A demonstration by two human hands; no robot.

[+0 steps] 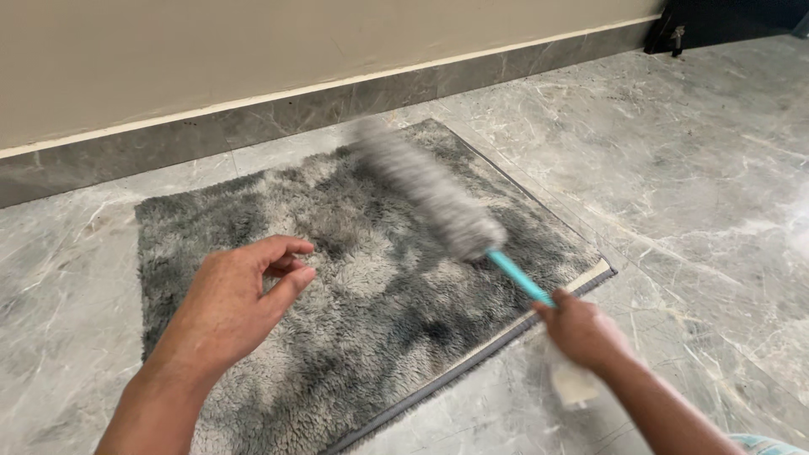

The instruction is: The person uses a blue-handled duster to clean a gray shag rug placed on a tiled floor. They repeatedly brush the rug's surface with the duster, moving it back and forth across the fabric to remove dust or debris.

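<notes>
Right hand (583, 329) w/ duster (438, 195) handle inside fingers, over rug (354, 337).

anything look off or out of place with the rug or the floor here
The shaggy grey rug lies askew, its edges at an angle to the wall's baseboard. Its near right corner shows a pale strip of backing or lining. The duster in the right hand is only motion-blurred.
</notes>
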